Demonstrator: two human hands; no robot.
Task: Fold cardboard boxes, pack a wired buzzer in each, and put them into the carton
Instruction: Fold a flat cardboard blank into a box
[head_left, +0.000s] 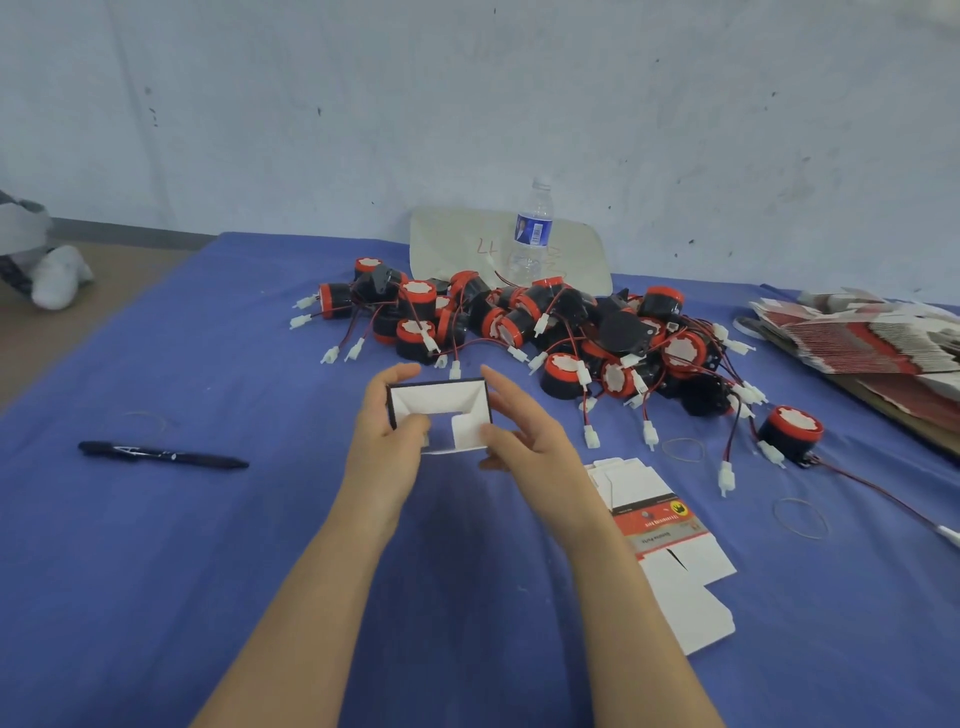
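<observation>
The right edge cuts off the stack of flat boxes (872, 340).

Ahead of you: one pale, scuffed wall (467, 104), dark specks across it. To your left: brown floor (109, 291). Before you: one blue-clothed table (156, 571), evenly lit.

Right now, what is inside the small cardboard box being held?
The small cardboard box shows only white walls and a folded flap; the left hand hides its near-left corner.
</observation>
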